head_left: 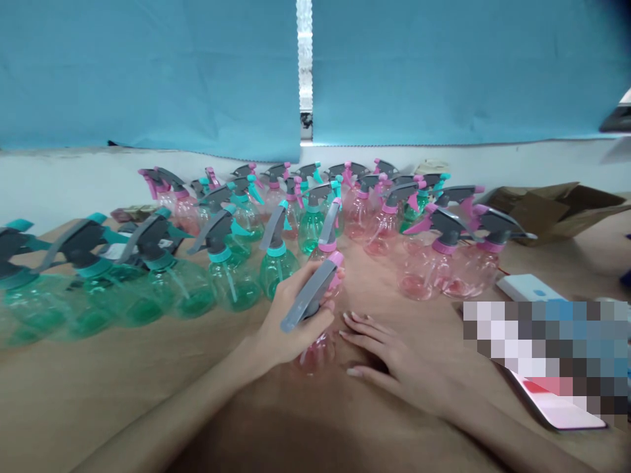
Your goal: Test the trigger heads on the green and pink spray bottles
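My left hand (298, 312) is wrapped round the neck of a pink spray bottle (315, 358), just under its grey and pink trigger head. The bottle's clear pink body shows below the fingers, close to the table top. Beside it on the right, my right hand (384, 348) rests low over the table with fingers stretched out and nothing in them. Right behind the held bottle stands another pink-collared spray bottle (329, 226), partly hidden by my left hand. A green spray bottle (277, 263) is just left of that one.
Green spray bottles (182, 286) line the left side of the wooden table (197, 394). Several pink and green ones crowd the back, and two pink spray bottles (446, 269) stand at right. Farther right are an open cardboard box (552, 213), a white box (527, 287) and a phone (566, 407).
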Action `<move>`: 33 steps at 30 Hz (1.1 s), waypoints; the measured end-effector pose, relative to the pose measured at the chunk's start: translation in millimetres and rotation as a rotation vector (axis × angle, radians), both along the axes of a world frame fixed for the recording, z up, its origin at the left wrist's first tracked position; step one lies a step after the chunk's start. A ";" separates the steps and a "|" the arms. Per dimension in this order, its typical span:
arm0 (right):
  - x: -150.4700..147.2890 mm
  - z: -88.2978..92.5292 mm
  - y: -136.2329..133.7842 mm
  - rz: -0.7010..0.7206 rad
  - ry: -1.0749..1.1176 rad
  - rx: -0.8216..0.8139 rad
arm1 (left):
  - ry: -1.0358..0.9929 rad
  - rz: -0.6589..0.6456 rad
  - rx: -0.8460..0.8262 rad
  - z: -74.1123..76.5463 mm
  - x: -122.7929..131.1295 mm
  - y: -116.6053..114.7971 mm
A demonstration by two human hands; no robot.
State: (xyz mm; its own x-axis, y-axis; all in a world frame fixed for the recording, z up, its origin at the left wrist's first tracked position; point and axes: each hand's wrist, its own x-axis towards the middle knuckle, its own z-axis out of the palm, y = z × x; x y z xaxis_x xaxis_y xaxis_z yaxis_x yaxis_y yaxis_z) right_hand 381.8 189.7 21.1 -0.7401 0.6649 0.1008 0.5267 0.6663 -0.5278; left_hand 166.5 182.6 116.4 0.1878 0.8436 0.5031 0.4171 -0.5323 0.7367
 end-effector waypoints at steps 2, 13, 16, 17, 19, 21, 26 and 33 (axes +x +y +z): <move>0.1 0.3 0.7 -0.001 -0.002 -0.008 | 0.008 0.001 0.007 0.3 -0.1 -0.2; 0.6 0.7 0.1 0.003 0.008 -0.004 | 0.021 0.004 0.055 -1.1 0.0 -0.2; 0.4 1.3 0.0 -0.001 -0.002 -0.007 | 0.027 0.011 0.031 -1.1 -0.1 -0.9; 0.4 1.2 -0.1 -0.001 -0.004 -0.005 | 0.026 0.015 0.017 -1.1 -0.1 -1.2; 0.3 0.6 -0.3 0.000 0.001 0.000 | 0.023 0.013 -0.009 -1.1 -0.4 -1.7; 0.3 -0.2 -0.5 0.000 0.002 0.000 | 0.018 0.019 -0.033 -1.6 -0.6 -2.2; 0.8 -1.8 -1.3 0.000 -0.014 0.020 | -0.003 0.002 -0.023 -1.8 -0.3 -3.0; 1.5 -0.8 -3.3 -0.007 0.008 0.027 | -0.037 -0.003 -0.068 0.9 0.2 -2.8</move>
State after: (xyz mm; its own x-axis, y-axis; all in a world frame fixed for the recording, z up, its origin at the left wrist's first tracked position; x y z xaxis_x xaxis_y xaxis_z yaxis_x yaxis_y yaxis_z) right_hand 383.3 186.4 20.3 -0.7345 0.6670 0.1248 0.5272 0.6767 -0.5140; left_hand 166.7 179.8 117.2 0.1728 0.8755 0.4513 0.3868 -0.4817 0.7863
